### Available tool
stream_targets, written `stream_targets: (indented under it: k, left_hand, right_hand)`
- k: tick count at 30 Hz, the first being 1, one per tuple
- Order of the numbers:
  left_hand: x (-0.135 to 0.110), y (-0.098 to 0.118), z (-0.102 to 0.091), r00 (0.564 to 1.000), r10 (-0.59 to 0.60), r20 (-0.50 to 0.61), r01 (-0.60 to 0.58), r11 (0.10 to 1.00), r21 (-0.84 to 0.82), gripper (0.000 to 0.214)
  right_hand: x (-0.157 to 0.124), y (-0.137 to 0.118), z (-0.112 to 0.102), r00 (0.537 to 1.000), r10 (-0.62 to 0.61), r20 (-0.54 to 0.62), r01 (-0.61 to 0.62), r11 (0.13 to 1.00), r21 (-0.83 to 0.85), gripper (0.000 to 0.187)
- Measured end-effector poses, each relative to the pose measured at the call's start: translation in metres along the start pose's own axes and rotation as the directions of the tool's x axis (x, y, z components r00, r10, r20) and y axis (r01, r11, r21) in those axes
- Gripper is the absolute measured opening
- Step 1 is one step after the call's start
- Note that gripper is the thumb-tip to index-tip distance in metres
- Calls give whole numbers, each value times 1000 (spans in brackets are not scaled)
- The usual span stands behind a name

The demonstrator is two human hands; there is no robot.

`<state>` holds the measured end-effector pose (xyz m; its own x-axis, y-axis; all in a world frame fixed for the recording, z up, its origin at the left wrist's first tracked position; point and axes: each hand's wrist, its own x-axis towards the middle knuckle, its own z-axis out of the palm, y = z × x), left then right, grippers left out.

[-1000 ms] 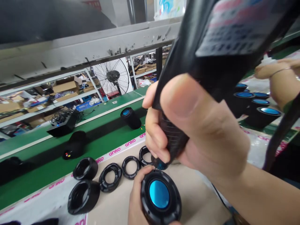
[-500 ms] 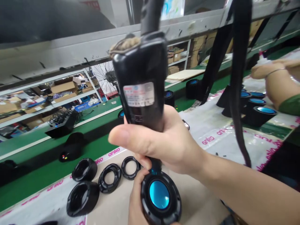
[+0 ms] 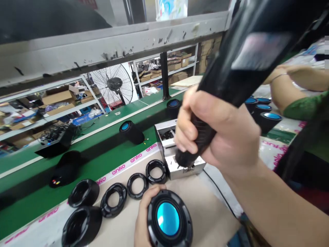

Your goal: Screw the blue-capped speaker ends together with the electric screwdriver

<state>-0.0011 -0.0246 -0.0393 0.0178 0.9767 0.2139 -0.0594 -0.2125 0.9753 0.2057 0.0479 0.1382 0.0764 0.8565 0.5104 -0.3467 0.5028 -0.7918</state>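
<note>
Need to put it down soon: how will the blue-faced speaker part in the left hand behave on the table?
The speaker part in the left hand is round, so on edge it would probably roll; face-up it should sit steady. Its notched rim likely grips well. The glossy blue cone looks delicate, so push at the rim.

I get a single view, from the camera on the person's head. It looks forward and down over the beige work mat (image 3: 200,212) toward the green conveyor belt (image 3: 84,171), tilted so the belt climbs to the right. It sits very near. The right hand (image 3: 221,137) gripping the black electric screwdriver (image 3: 246,51) fills the upper right. The left hand (image 3: 142,219), clasping the round black speaker with a blue centre (image 3: 169,219), is cut by the bottom edge.
</note>
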Motion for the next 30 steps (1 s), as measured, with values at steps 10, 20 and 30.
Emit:
stream_targets:
  k: [10, 20, 30]
  left_hand:
    - [36, 14, 18, 982, -188, 14, 188, 982, -22, 40]
    - [3, 19, 17, 986, -167, 30, 169, 983, -74, 103]
    - [3, 30, 22, 964, -246, 103, 263, 939, -221, 94]
  right_hand:
    - [-14, 62, -48, 980, 80, -181, -113, 977, -179, 37]
    - [-15, -21, -6, 995, 65, -76, -61, 997, 52, 62]
    - [-41, -34, 16, 972, 210, 107, -185, 961, -207, 45]
